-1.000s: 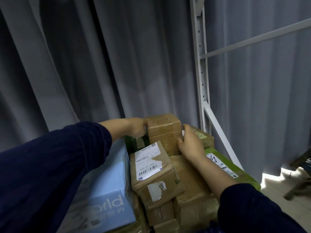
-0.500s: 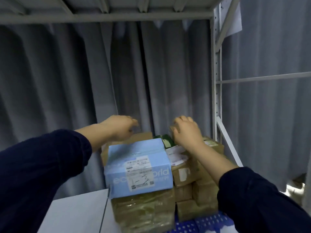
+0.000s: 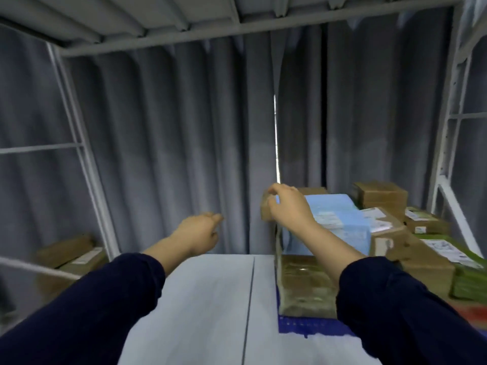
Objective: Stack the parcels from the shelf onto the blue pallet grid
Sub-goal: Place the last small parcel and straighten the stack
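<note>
Shelf: white shelf board point(image 3: 205, 299) runs beneath my left grip point(image 3: 197, 233).
Pallet: blue pallet grid point(image 3: 303, 329) lies below my right grip point(image 3: 288, 209), with a wrapped parcel point(image 3: 305, 283) on it.
Left grip: fingers loosely curled, holding nothing.
Right grip: fingers curled by a brown parcel point(image 3: 264, 216) corner; I cannot tell whether it holds.
Stack: light blue box point(image 3: 340, 227) just right of that grip, cardboard boxes point(image 3: 379, 196) farther right.
Backdrop: grey curtain point(image 3: 158, 154) beyond both grips.
</note>
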